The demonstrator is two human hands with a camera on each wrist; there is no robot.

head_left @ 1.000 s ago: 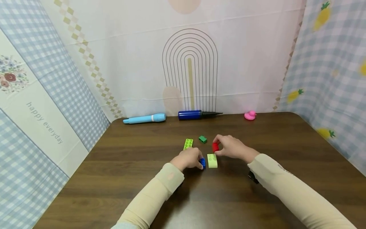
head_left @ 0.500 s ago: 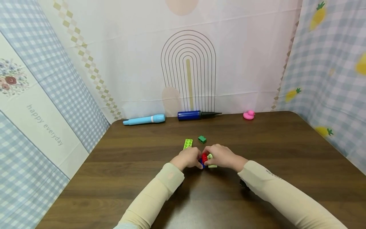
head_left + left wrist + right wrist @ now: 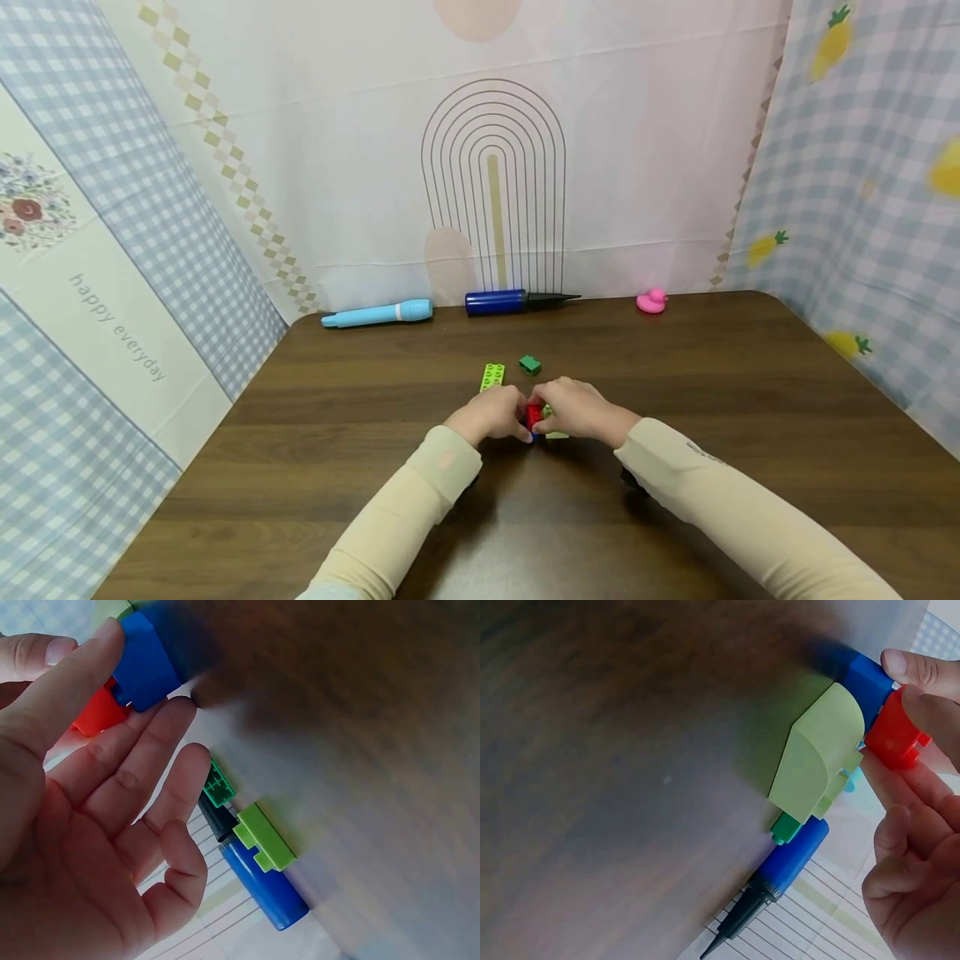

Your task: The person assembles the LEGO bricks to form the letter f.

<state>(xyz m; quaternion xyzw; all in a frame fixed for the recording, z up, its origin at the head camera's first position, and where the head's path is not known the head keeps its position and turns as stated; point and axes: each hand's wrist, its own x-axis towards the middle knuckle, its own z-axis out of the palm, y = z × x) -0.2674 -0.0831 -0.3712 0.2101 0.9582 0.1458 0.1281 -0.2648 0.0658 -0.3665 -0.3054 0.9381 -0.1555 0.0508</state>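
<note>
My left hand (image 3: 491, 412) pinches a blue toy brick (image 3: 148, 667) between thumb and fingers, low at the middle of the table. From the other side my right hand (image 3: 579, 410) holds a red toy brick (image 3: 894, 729) by its sides. The red brick sits right on the blue brick's studs, and both hands' fingertips are close together there. Beside the two, partly behind the right hand, stands a pale green brick (image 3: 816, 754) with a curved face. A lime green studded brick (image 3: 492, 377) lies just beyond the left hand.
A small dark green brick (image 3: 529, 365) lies behind the hands on the wooden table (image 3: 360, 467). Along its back edge are a light blue pen-shaped thing (image 3: 378, 313), a blue hand pump (image 3: 497, 302) with a black nozzle, and a pink toy duck (image 3: 652, 301). A patterned cloth hangs behind.
My right hand has carried the red brick left, past the pale green brick, and lowered it onto the blue brick. The left hand has stayed in place with the blue brick.
</note>
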